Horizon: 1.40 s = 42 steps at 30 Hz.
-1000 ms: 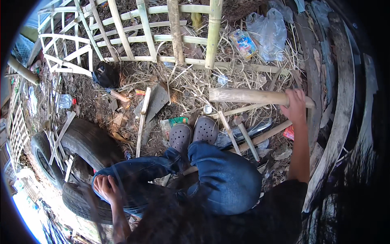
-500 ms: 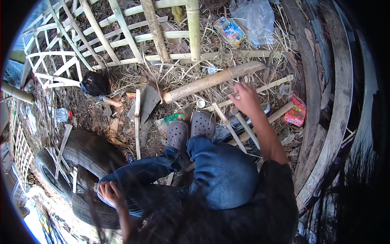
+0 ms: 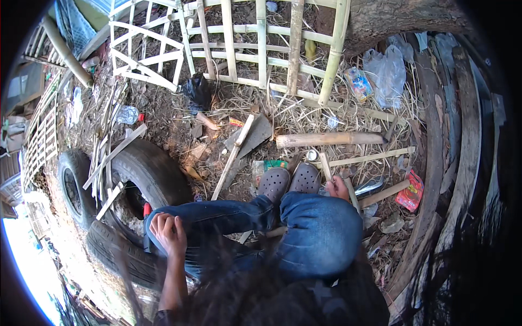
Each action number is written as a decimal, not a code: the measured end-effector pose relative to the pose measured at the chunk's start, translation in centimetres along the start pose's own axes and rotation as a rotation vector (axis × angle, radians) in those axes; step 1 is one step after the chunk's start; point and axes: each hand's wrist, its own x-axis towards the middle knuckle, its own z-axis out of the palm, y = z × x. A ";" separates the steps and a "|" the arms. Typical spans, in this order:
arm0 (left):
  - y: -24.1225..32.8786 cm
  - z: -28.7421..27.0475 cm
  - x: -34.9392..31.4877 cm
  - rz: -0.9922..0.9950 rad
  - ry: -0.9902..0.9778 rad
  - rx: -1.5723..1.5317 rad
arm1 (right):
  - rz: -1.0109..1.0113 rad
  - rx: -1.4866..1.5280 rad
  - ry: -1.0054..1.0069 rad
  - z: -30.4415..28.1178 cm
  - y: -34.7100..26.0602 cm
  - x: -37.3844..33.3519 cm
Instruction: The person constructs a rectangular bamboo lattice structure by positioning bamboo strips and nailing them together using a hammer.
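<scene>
Evidently, a thin wooden strip (image 3: 325, 166) was placed just right of the frame's centre, with the right hand (image 3: 338, 188) at its lower end; those fingers were curled inward and partly hidden by the knee, so whether the strip was pinched could not be told. The left hand (image 3: 167, 232) was rested on the jeans (image 3: 323, 236) at lower left, fingers loosely bent and slightly parted, with nothing seen held. For good handling, it was judged, the strip was best gripped between thumb and finger pads, off its sharp edges, and kept from snagging on the stick (image 3: 353, 194) just below and to the right; with bare skin, splinters were to be minded. By count, one thick bamboo piece (image 3: 329, 139) was seen right of centre, two clogs (image 3: 273, 183) below it, three tyres (image 3: 155, 174) at left, one red handle (image 3: 147, 209) near the left hand, one bottle (image 3: 128, 114) and one black bag (image 3: 198, 92) at upper left, and one red packet (image 3: 410, 190) at right.
</scene>
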 end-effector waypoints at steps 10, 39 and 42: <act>-0.9 -0.9 -1.3 0.035 0.034 -0.084 | -0.353 -0.252 -0.238 7.9 -15.1 10.2; 3.3 3.3 5.9 0.221 -0.265 -0.422 | -0.624 -0.550 -0.112 12.9 -15.1 15.1; 7.7 10.3 9.9 0.473 -0.410 -0.609 | -0.660 -0.518 -0.082 13.0 -14.6 15.1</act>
